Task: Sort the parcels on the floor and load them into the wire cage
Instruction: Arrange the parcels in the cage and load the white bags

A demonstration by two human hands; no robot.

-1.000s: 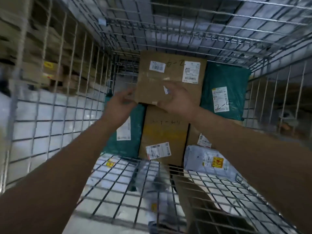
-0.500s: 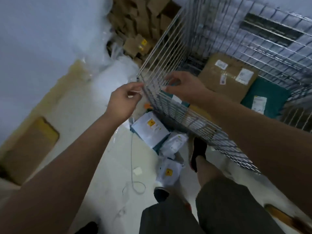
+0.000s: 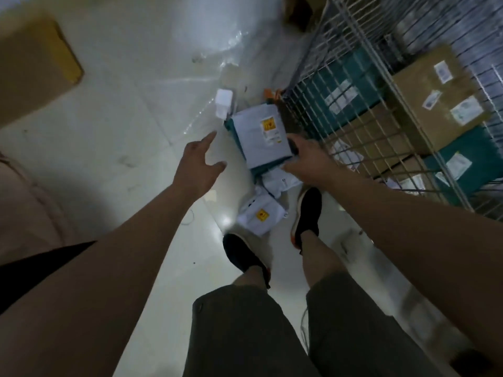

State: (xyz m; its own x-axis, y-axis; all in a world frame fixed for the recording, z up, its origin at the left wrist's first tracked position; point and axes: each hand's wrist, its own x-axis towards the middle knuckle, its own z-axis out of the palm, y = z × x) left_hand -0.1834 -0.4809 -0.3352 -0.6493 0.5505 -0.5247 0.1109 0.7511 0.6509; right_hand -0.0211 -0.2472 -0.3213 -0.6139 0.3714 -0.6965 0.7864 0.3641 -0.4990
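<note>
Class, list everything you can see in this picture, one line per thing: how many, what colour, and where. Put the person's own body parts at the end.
wire cage: one, pale metal, upper right.
cardboard boxes: at least two, brown, inside the cage.
green parcels: at least two, teal, inside the cage beside the boxes.
large grey mailer: one, pale grey with a yellow sticker, on the floor by the cage, lying on a teal parcel.
small mailers: at least two, white, on the floor near the feet.
flat cardboard: one, brown, upper left.
clear plastic wrap: one heap, top centre.
floor: white tiles.
shoes: two, black.
shorts: dark.
left hand: open, above the floor.
right hand: at the large mailer's edge; grip unclear.
</note>
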